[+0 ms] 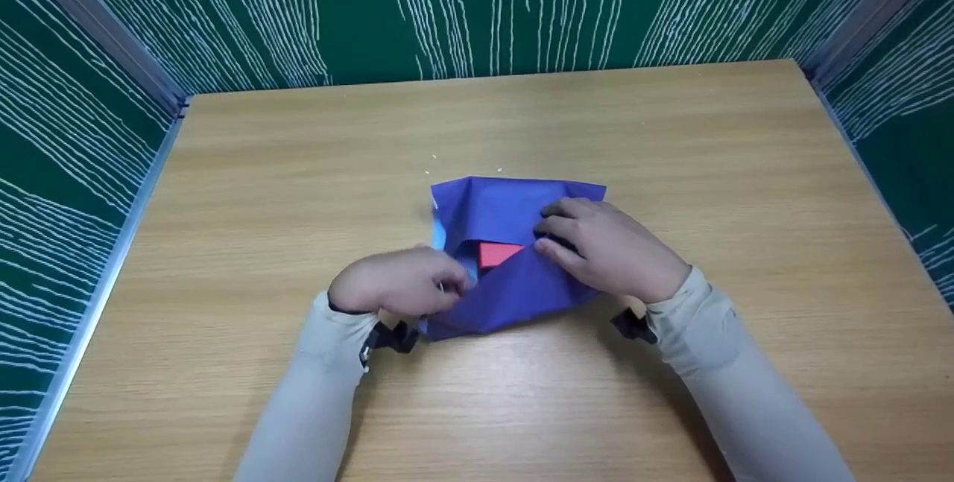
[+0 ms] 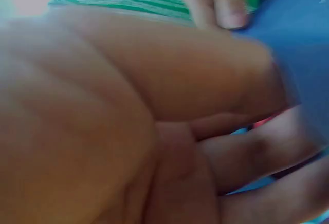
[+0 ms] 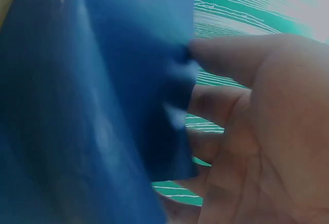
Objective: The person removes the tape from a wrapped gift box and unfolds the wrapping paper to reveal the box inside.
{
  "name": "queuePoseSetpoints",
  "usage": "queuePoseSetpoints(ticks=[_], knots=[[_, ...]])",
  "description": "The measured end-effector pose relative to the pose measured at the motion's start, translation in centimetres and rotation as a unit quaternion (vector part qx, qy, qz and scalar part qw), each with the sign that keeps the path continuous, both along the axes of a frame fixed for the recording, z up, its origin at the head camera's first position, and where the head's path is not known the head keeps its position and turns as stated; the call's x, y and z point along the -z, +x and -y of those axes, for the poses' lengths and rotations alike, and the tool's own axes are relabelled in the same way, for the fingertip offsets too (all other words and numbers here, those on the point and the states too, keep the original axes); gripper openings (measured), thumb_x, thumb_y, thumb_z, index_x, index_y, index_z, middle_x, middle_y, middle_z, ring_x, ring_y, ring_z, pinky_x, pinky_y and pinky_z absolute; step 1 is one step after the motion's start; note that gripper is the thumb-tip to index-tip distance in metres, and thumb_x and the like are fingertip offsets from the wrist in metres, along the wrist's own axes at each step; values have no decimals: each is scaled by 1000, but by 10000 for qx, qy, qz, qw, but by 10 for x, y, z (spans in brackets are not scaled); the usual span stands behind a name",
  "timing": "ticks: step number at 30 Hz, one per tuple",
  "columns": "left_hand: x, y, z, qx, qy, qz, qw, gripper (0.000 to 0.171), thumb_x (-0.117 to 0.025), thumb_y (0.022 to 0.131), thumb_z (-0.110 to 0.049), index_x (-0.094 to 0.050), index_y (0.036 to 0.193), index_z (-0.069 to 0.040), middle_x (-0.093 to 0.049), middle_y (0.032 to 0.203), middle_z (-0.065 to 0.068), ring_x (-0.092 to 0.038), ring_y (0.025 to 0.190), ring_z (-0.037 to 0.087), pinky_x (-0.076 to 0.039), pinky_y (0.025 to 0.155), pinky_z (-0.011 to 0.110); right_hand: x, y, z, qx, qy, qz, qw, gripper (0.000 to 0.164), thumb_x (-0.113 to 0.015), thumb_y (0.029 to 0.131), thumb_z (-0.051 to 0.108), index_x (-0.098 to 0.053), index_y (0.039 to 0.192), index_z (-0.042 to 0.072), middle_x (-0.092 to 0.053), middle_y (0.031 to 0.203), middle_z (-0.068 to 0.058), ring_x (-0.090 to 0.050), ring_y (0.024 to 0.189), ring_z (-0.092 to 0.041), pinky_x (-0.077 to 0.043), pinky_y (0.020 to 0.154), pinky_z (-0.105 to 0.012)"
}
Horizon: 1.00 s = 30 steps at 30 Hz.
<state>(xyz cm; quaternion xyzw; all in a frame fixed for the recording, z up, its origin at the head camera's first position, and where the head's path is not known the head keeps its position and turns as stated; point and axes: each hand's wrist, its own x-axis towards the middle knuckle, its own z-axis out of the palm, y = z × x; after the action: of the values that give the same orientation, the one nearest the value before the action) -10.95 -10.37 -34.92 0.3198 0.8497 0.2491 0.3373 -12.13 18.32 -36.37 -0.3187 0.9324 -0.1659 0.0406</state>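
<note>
A sheet of blue-purple paper, its inner side lighter blue, lies folded around a red block-like thing. Only a small part of the red thing shows, in the gap between the upper and lower flaps. At the lower left of the paper, my left hand pinches the edge of the lower flap with thumb and curled fingers. My right hand is at the right side, and the right wrist view has its thumb and fingers pinching a creased paper edge. In the left wrist view, my left palm hides most of the paper.
The sheet lies on a wood-grain table. Several tiny white bits are scattered just beyond the paper. Green panels with white streaks stand along the back and both sides of the table.
</note>
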Motion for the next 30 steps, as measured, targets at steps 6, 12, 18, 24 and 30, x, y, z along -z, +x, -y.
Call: queuePoseSetpoints(ticks=[6, 12, 18, 24, 30], knots=[[15, 21, -19, 282, -771, 226, 9964, 45, -77, 89, -47, -70, 127, -25, -69, 110, -8, -62, 100, 9, -50, 89, 34, 3, -2, -3, -215, -243, -104, 9994, 42, -46, 110, 35, -73, 122, 5, -66, 129, -16, -62, 119, -34, -48, 106, -54], [23, 7, -16, -667, -888, -702, 9913, 25, -76, 91, -27, -74, 110, -11, -68, 98, -1, -59, 87, 18, -51, 83, 38, 2, -2, -3, -212, -127, 25, 9997, 34, -59, 105, 28, -70, 128, 5, -63, 135, -17, -60, 124, -36, -48, 106, -55], [33, -1, -16, -1397, -857, -1629, 9729, 45, -83, 85, -20, -64, 122, -1, -67, 109, 10, -62, 94, 26, -54, 86, 45, 1, -1, -3, -274, -43, 9, 9996, 37, -73, 97, 22, -70, 129, 5, -62, 135, -17, -60, 123, -35, -50, 105, -52], [40, 3, -27, -1307, -1039, -2157, 9621, 72, -91, 77, -31, -60, 134, 1, -58, 127, 19, -57, 111, 36, -53, 88, 52, -3, 0, -3, -341, 12, -70, 9994, 38, -79, 93, 20, -71, 128, 7, -63, 133, -15, -61, 120, -33, -53, 102, -48], [45, 8, -33, -1141, -1215, -2360, 9573, 87, -98, 65, -42, -63, 132, 0, -55, 127, 19, -54, 110, 36, -51, 87, 51, -1, 1, 0, -727, -314, -547, 9954, 24, -81, 89, 11, -76, 113, 8, -67, 112, -8, -62, 100, -24, -57, 87, -36]])
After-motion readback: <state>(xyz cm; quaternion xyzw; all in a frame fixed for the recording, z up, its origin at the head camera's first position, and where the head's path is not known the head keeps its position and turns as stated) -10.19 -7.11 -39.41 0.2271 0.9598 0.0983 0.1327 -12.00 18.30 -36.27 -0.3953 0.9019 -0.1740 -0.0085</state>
